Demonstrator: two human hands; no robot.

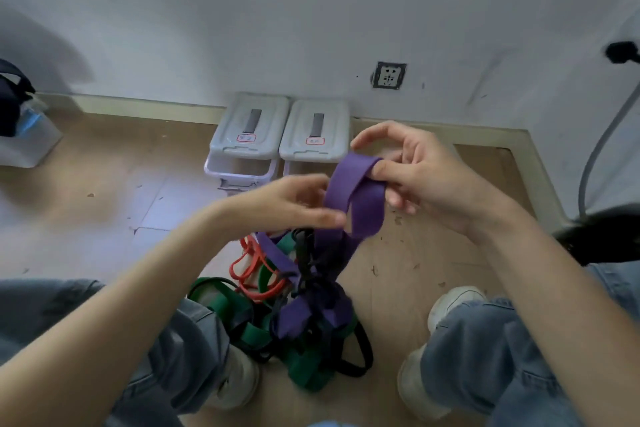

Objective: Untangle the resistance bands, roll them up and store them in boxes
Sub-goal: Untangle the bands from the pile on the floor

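A wide purple resistance band (360, 201) is lifted above the floor, its top loop pinched between thumb and fingers of my right hand (422, 173). My left hand (294, 201) touches the band's left strand lower down, fingers curled beside it. The band's lower part runs down into a tangled heap on the floor between my feet: green bands (304, 360), a thin red band (252, 270) and black bands (360, 354). Two grey lidded boxes stand against the wall, the left box (249, 128) and the right box (315, 130).
A wall socket (388, 75) sits above the boxes. A grey cable (595, 156) hangs down the wall at right. A clear container with a dark bag (17, 114) stands at far left. My knees and white shoes (446, 308) flank the heap.
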